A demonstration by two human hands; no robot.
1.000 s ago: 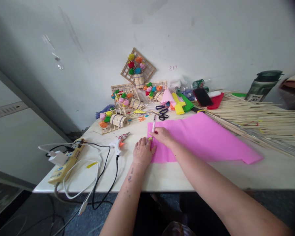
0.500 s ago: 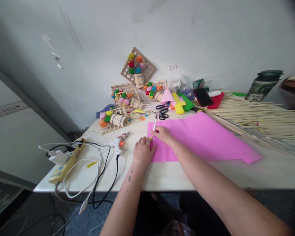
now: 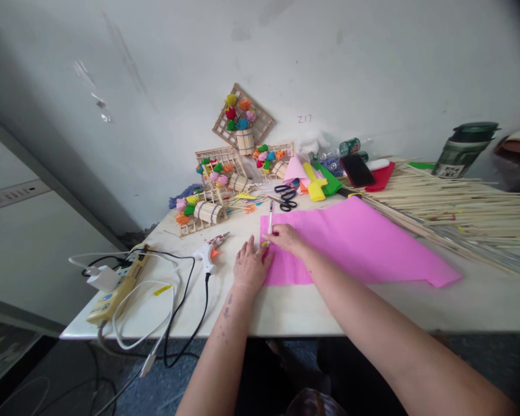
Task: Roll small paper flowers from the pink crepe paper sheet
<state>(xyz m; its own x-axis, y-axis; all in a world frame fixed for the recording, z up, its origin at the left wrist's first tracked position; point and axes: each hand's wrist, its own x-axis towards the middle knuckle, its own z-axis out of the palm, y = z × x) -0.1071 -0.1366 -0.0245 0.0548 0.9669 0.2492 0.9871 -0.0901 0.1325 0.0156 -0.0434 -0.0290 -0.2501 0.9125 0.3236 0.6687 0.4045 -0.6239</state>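
Note:
A sheet of pink paper (image 3: 351,248) lies flat on the table under both hands. My left hand (image 3: 249,267) rests on its left edge, fingers apart. At that hand's thumb and index finger is a small yellow round piece (image 3: 265,244), which the fingers partly cover. My right hand (image 3: 286,238) grips a white pen (image 3: 271,219) that stands almost upright. The pen's tip is down at the yellow piece; whether it touches the paper I cannot make out. Black-handled scissors (image 3: 287,199) lie just beyond the paper's far edge.
To the left are a white glue gun (image 3: 208,257), pliers (image 3: 218,238) and a power strip (image 3: 117,289) with looped cables. Lattice panels with paper flowers (image 3: 208,212) stand at the back. Thin sticks (image 3: 450,202), a phone (image 3: 357,170) and a green bottle (image 3: 465,150) are at right.
The pen has swung from leaning right to nearly upright, and my right hand has shifted slightly left. My left index finger is now raised or straightened more.

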